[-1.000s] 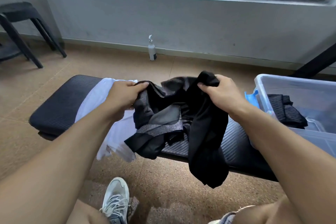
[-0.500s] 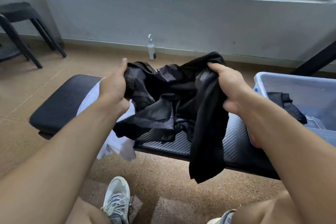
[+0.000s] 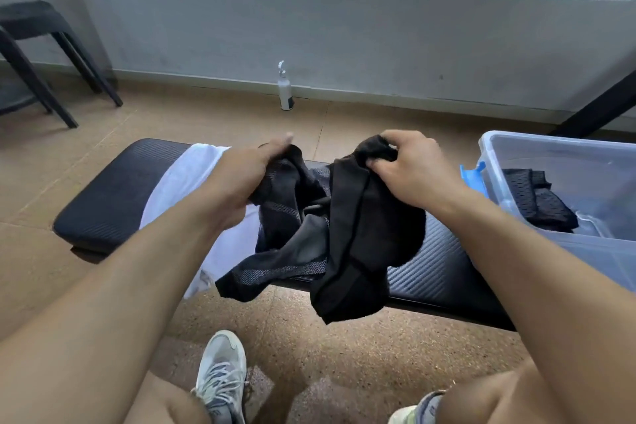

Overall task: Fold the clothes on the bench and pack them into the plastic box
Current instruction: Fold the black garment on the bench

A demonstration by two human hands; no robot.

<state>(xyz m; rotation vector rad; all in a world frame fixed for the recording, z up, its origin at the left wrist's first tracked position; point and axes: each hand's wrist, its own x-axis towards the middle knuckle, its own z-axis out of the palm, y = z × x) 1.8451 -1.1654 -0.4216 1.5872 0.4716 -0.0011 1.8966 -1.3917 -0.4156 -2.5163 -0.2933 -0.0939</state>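
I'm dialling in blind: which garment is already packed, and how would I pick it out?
Find the clear plastic box with the blue latch at the right end of the black bench. Inside, against its left wall, lies a folded black mesh garment. Unlike the black garment bunched in both hands over the bench, and the white one draped beside it, it is folded flat and untouched.

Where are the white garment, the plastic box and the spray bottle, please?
white garment (image 3: 179,179), head view, its upper part on the bench.
plastic box (image 3: 564,253), head view, near wall.
spray bottle (image 3: 285,93), head view, its body.
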